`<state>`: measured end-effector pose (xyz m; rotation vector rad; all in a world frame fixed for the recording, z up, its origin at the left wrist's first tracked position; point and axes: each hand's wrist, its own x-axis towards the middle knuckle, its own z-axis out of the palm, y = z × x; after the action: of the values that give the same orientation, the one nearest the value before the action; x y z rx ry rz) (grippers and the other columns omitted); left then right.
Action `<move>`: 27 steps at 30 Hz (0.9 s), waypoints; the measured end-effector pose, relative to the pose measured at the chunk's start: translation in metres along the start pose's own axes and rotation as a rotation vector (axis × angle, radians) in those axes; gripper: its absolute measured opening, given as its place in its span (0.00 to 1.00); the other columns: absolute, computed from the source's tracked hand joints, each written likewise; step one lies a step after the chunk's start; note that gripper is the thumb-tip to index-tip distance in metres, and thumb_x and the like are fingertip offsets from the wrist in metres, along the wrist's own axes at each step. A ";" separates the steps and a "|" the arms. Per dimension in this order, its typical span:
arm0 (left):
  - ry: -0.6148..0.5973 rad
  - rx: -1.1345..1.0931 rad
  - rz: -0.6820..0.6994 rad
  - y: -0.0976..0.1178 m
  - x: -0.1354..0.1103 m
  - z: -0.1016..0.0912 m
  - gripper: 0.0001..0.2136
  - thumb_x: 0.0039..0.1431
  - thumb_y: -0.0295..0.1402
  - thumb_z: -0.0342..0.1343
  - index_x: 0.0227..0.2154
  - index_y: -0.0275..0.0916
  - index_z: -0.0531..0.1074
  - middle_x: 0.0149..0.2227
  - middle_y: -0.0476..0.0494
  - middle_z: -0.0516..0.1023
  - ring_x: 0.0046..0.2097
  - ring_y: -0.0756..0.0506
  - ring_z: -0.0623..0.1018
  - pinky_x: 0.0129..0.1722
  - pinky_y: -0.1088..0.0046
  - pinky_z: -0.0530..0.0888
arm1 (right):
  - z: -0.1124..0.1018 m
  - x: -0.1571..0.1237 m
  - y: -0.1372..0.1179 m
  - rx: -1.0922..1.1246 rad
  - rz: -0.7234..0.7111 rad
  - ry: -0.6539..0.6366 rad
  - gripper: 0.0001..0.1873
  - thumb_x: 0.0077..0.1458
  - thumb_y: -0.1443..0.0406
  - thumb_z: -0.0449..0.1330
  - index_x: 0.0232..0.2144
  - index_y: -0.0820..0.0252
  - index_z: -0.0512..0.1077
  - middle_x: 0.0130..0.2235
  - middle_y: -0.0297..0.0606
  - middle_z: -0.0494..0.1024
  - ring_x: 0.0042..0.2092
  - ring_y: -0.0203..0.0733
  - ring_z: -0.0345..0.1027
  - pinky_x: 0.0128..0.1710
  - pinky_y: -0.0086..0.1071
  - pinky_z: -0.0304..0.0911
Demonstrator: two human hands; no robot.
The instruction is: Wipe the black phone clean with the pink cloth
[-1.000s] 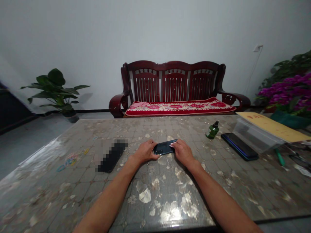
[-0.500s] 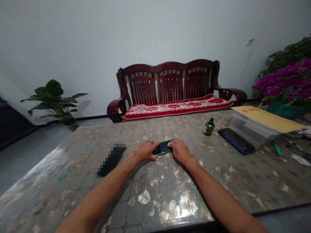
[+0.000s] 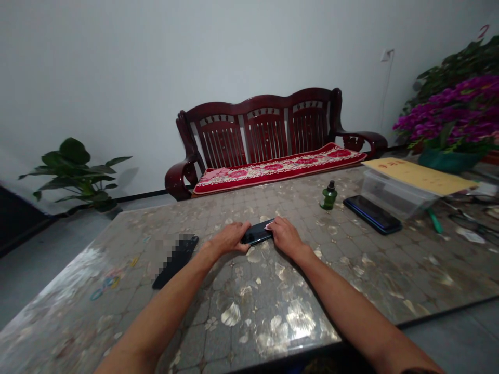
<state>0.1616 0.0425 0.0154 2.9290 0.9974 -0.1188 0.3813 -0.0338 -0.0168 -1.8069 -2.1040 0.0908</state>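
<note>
A dark phone (image 3: 257, 233) lies flat on the patterned table (image 3: 249, 306) in front of me. My left hand (image 3: 229, 238) holds its left end with curled fingers. My right hand (image 3: 285, 236) grips its right end, and a small whitish bit shows at my fingertips there. Both forearms reach forward over the tabletop.
A second dark phone (image 3: 174, 255) lies to the left, near coloured rubber bands (image 3: 106, 281). To the right stand a green bottle (image 3: 328, 196), another phone (image 3: 372, 213), a clear box (image 3: 394, 193) with a yellow envelope on top and a green pen (image 3: 434, 221). A wooden bench (image 3: 273, 145) and plants stand behind.
The view has tilted and shifted right. Both hands have stayed on the phone, which has barely moved on the table.
</note>
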 end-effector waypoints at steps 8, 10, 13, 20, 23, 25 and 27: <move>-0.025 0.009 -0.027 -0.001 0.000 -0.007 0.19 0.55 0.41 0.58 0.48 0.41 0.66 0.38 0.41 0.80 0.41 0.38 0.80 0.39 0.69 0.72 | 0.005 0.002 0.004 0.030 -0.018 0.065 0.16 0.66 0.69 0.51 0.46 0.57 0.78 0.45 0.44 0.76 0.50 0.46 0.65 0.51 0.33 0.60; -0.019 0.014 -0.036 -0.001 0.000 -0.006 0.20 0.54 0.41 0.58 0.48 0.41 0.66 0.38 0.41 0.80 0.41 0.38 0.80 0.39 0.69 0.72 | 0.005 0.002 0.004 0.035 -0.023 0.079 0.16 0.66 0.70 0.51 0.46 0.57 0.78 0.45 0.43 0.76 0.50 0.45 0.65 0.51 0.33 0.60; -0.001 0.018 -0.042 -0.001 0.000 -0.004 0.21 0.53 0.42 0.59 0.48 0.40 0.66 0.38 0.40 0.80 0.41 0.37 0.80 0.39 0.68 0.73 | 0.006 0.000 0.005 0.038 -0.032 0.084 0.16 0.66 0.70 0.51 0.46 0.58 0.78 0.44 0.44 0.76 0.48 0.45 0.66 0.49 0.33 0.61; 0.018 0.001 -0.038 0.001 -0.007 0.000 0.22 0.52 0.41 0.60 0.48 0.40 0.66 0.40 0.38 0.80 0.43 0.36 0.80 0.41 0.66 0.73 | 0.011 -0.010 -0.002 0.075 -0.307 0.075 0.14 0.63 0.72 0.54 0.44 0.58 0.78 0.41 0.42 0.75 0.45 0.43 0.66 0.46 0.32 0.60; 0.029 -0.012 -0.073 0.007 -0.011 -0.001 0.22 0.52 0.41 0.60 0.49 0.41 0.65 0.40 0.39 0.80 0.43 0.37 0.80 0.41 0.67 0.73 | 0.009 -0.011 -0.003 0.067 -0.302 0.059 0.13 0.63 0.71 0.55 0.44 0.58 0.78 0.41 0.42 0.75 0.45 0.44 0.66 0.46 0.32 0.60; 0.036 -0.017 -0.115 0.011 -0.013 -0.001 0.21 0.53 0.41 0.59 0.49 0.41 0.65 0.40 0.40 0.81 0.43 0.38 0.81 0.41 0.68 0.73 | 0.006 -0.009 0.001 0.048 -0.201 0.069 0.14 0.64 0.71 0.54 0.45 0.58 0.78 0.43 0.43 0.75 0.46 0.44 0.66 0.48 0.33 0.60; 0.048 -0.017 -0.146 0.015 -0.014 0.001 0.21 0.54 0.41 0.58 0.49 0.42 0.65 0.40 0.40 0.81 0.42 0.38 0.81 0.40 0.68 0.73 | 0.002 -0.007 0.006 0.032 -0.089 0.077 0.16 0.65 0.71 0.52 0.46 0.58 0.78 0.44 0.44 0.75 0.48 0.45 0.66 0.49 0.33 0.60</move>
<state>0.1595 0.0222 0.0160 2.8541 1.2132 -0.0445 0.3868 -0.0387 -0.0221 -1.6691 -2.1132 0.0318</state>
